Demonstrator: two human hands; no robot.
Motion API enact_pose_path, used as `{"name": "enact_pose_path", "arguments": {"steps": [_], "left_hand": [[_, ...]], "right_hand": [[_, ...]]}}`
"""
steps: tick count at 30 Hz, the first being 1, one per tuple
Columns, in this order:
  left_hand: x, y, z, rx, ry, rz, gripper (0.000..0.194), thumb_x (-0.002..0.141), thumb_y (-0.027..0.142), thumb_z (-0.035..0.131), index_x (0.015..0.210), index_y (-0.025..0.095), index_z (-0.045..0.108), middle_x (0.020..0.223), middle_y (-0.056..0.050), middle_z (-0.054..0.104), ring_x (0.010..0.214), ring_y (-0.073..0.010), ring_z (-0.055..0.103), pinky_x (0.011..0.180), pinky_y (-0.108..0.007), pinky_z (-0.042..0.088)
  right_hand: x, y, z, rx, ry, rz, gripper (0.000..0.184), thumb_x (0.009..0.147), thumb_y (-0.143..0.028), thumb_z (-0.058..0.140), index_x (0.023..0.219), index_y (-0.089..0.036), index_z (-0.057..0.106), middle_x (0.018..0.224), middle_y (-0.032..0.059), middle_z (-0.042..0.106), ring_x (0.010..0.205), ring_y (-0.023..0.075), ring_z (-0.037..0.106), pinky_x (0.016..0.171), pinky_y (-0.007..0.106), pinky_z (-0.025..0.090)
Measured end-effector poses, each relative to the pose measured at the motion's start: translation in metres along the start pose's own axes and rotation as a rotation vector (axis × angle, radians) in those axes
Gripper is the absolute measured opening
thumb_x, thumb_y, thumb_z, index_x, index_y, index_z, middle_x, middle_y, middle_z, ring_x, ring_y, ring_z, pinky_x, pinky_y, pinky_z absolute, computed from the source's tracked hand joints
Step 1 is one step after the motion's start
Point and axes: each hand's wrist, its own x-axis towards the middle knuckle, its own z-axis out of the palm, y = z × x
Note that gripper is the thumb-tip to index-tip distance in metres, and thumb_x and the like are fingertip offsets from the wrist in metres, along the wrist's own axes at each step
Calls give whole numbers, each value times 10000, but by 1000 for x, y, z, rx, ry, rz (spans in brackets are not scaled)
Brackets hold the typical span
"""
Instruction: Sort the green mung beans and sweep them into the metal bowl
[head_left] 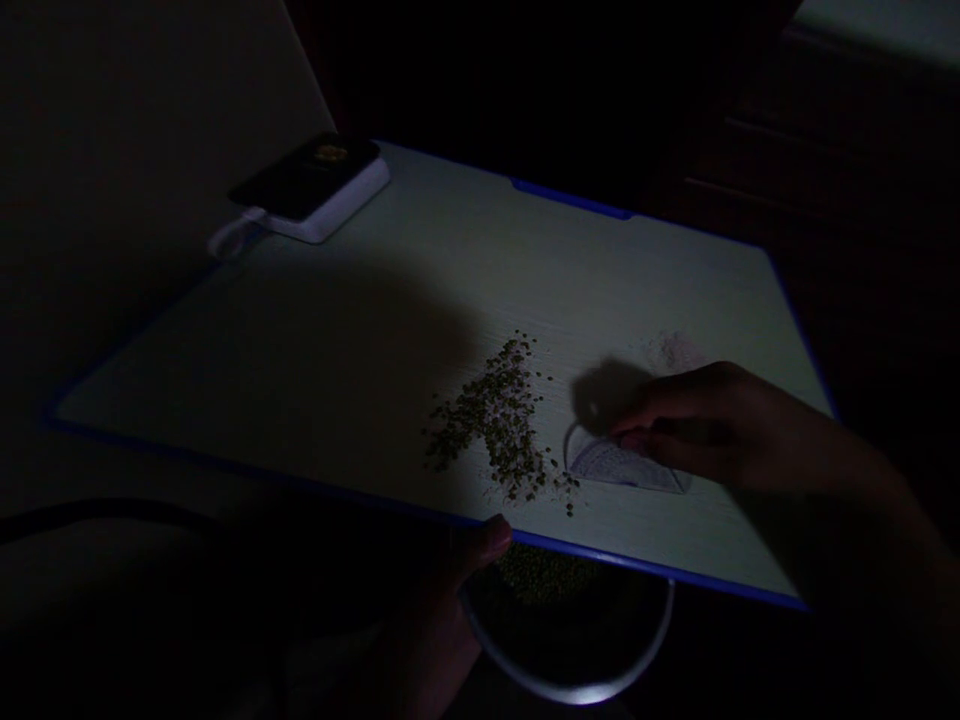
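In dim light, my right hand (690, 425) pinches a clear plastic protractor (626, 468) that rests on a white board with a blue rim (360, 360). To the left of the protractor lies a loose pile of small green beans (499, 415), with a few strays near its edge. Below the front rim, my left hand (457, 600) grips a round bowl with a shiny rim (592, 692), its thumb up at the board's edge. More green beans (547, 575) fill part of the bowl, which sits partly under the board.
A dark-topped book or box (315, 185) with a white side and a strap stands at the board's far left corner. A patch of pale powder (677, 350) lies beyond my right hand. A dark cable (105, 510) curves at the lower left.
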Motion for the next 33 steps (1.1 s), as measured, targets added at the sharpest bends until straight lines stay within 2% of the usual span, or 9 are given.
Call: {"name": "enact_pose_path", "arguments": {"steps": [4,6,9,14,21,27,33], "left_hand": [[1,-1,0,-4,-20,19,769,882,263,768,1600,231,491,1274,-84,823,1310,-344,688,1271,-514,330],[2,-1,-1,-4,-24,19,791,872,260,780,1604,227,482,1239,-79,837,1341,-339,667,1271,-511,329],[2,-2,-2,-7,-17,26,775,899,241,751,1616,231,457,1330,-79,800,1423,-324,595,1268,-503,332],[3,-3,-5,-6,-74,28,699,930,277,717,1593,237,496,1448,-93,732,1446,-339,569,1265,-513,333],[3,-4,-11,2,-94,22,583,937,295,711,1507,239,606,1402,-101,762,1446,-340,568,1258,-515,333],[4,-4,-10,15,-90,24,501,937,307,719,1428,216,678,1361,-100,784,1419,-341,597,1260,-516,338],[2,-4,-6,-13,-81,46,562,933,273,720,1485,237,624,1381,-81,775,1440,-326,577,1267,-502,329]], "right_hand": [[0,-1,2,47,-74,-39,193,991,-222,671,1120,-219,814,965,32,847,811,130,793,716,210,567],[-2,-1,0,53,-70,-52,195,995,-230,673,1133,-220,809,978,38,847,818,132,792,720,215,572],[-5,-2,-3,49,-55,-23,189,1000,-272,666,1112,-225,811,974,53,847,808,159,792,704,249,589],[-5,-4,-3,49,-153,-43,191,997,-237,649,1092,-245,815,965,30,845,817,162,793,719,261,594],[-6,0,-4,36,-64,-17,174,999,-255,659,1090,-235,806,966,32,843,808,154,790,693,247,588],[-3,-6,-2,52,-110,-51,171,998,-232,658,1086,-224,804,945,29,841,794,139,786,702,233,577],[0,-6,3,49,-160,-96,197,991,-175,651,1118,-202,799,963,33,841,808,126,785,715,219,575]]}}
